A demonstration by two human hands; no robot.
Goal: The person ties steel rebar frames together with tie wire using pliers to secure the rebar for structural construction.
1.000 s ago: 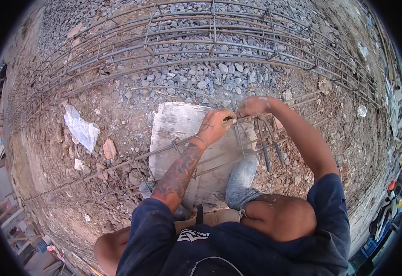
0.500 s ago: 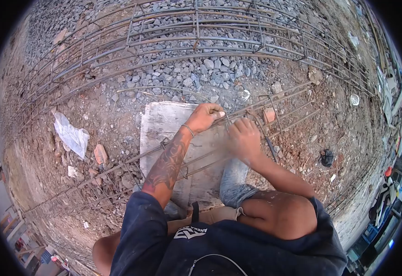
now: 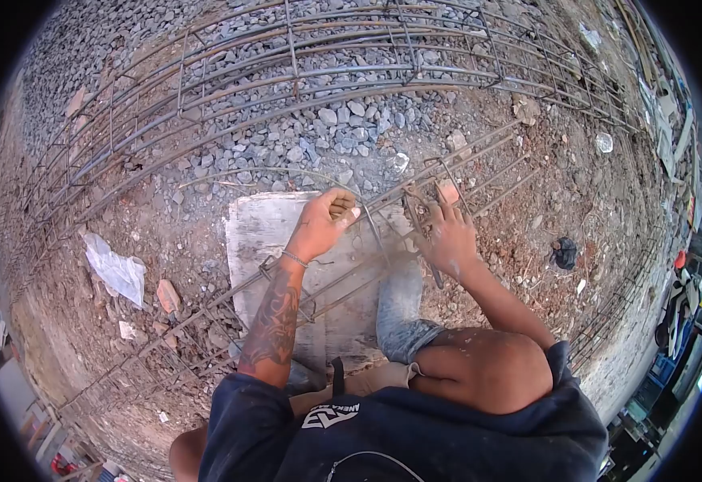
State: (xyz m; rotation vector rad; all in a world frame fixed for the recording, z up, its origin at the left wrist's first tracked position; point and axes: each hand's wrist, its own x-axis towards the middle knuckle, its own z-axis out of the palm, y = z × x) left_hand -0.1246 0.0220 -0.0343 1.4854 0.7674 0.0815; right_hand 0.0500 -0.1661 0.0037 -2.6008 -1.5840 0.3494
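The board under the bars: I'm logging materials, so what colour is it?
Whitish with grey streaks; the board shows best in the head view.

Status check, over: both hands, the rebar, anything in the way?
Left hand curled beside the rebar. Right hand at the pincers. Rebar spans the board. Pincers among the bars, possibly in the way.

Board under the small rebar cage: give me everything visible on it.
The board is a pale, flat sheet that looks like weathered wood, greyish white with dark scuffs. It lies on the dirt, its far left corner exposed. Bars of the small rebar cage cross above it; contact is unclear. The left hand hovers over its far edge. A grey-blue-covered lower leg overlaps its right side, and the body hides the near edge.
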